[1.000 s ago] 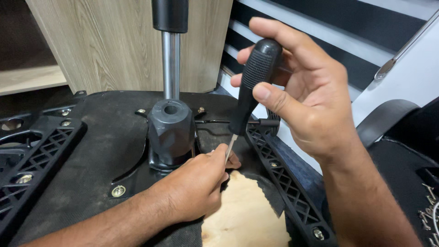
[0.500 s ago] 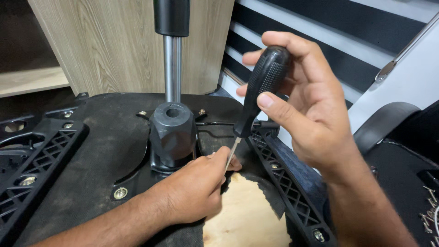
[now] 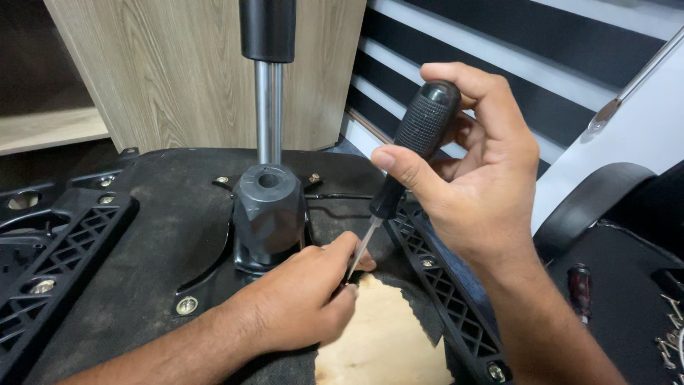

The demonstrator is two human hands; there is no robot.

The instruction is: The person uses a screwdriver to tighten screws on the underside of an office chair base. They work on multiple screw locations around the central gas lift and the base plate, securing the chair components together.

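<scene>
Screwdriver (image 3: 410, 153) in the head view stood tilted over the upturned chair base (image 3: 149, 235), its black handle clasped in the right hand (image 3: 477, 192), fingers curled round it and thumb pressed along the side. The left hand (image 3: 303, 299) lay on the base beside the black centre hub (image 3: 269, 214), fingers pinched shut around the shaft's tip, just above a bare plywood patch (image 3: 385, 342).

Both forearms are bare, left hand (image 3: 299, 299) and right hand (image 3: 477, 192) ungloved, ringless.
</scene>
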